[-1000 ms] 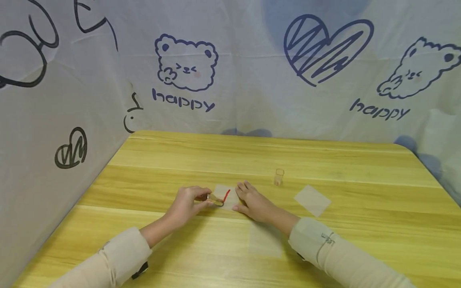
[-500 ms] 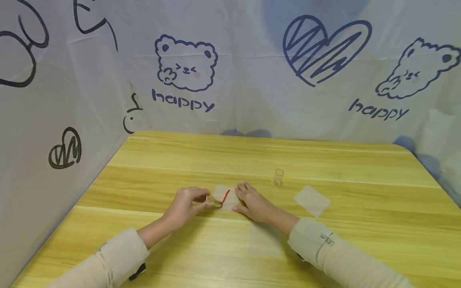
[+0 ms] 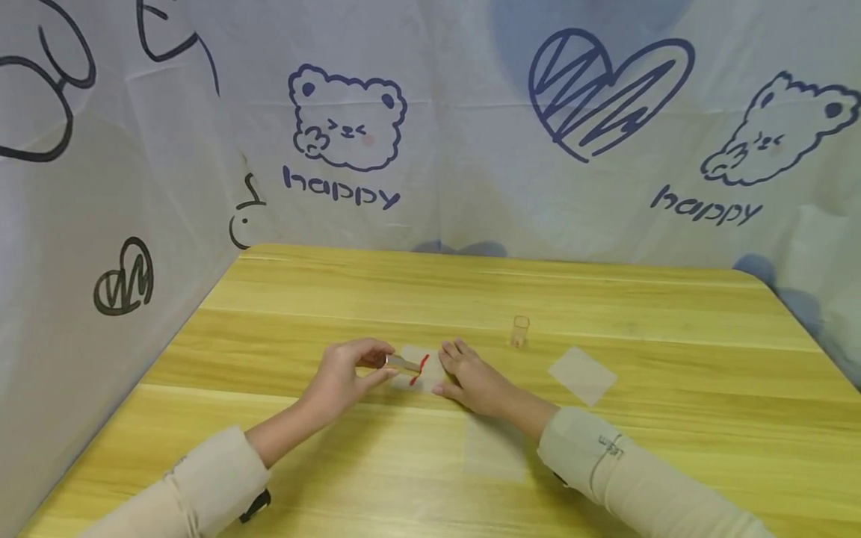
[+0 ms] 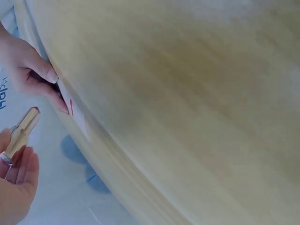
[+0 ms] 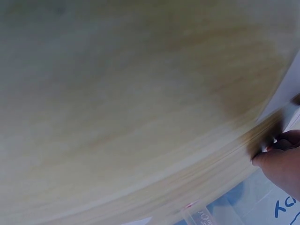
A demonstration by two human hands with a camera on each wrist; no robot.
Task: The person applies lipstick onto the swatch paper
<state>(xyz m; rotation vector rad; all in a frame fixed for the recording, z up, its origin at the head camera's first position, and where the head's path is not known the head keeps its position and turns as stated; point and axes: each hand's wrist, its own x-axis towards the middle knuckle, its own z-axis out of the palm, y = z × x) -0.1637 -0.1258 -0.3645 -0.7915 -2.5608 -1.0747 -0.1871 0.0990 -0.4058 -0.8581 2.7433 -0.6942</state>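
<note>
A: Step in hand, as I read it: you're working the red line (image 3: 424, 362) w/ the wooden tool (image 3: 403, 364). The white sheet (image 3: 430, 379) under it lies on the table (image 3: 350, 299), btwn your hands.

B: And your grip?

A: L hand (image 3: 343, 370) pinches the tool's near end, thumb vs. fingers, almost closed. R hand (image 3: 474, 379) holds nothing; fingers lie straight over the sheet's R side.

B: Strip or drawn mark? Can't be sure, too small to tell. Next move prob. calls for a steady tip & firm R-hand pressure, or your sheet may slip.

A: Diff vs. earlier: tip was at the line's lower end; now it's farther up, lower end showing. R hand: no real change.
</note>
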